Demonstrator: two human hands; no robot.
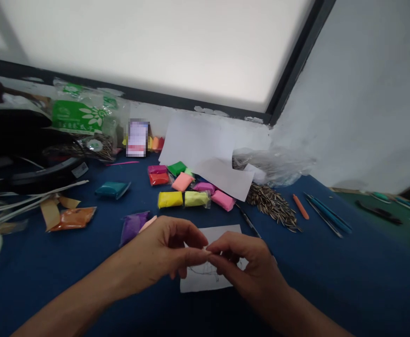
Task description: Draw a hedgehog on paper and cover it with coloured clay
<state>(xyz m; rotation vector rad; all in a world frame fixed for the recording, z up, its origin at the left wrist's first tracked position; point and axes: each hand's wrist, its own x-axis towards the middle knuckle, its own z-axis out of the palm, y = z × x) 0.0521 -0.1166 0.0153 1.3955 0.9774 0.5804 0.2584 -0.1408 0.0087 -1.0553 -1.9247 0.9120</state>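
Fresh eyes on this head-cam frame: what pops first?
The left hand and right hand, fingertips brought together at lower centre above a paper with a drawing. Next, the bright yellow packet among colourful ones just beyond. Then the pile of striped seeds, right of those.

left hand + right hand: fingertips meeting, pinching tiny pale piece | below: sketch on blue table | beyond hands: coloured packets, then white paper | right: pen, seed pile, orange stick | far left: seed bag, upright phone | left: cables, teal packet, orange packet
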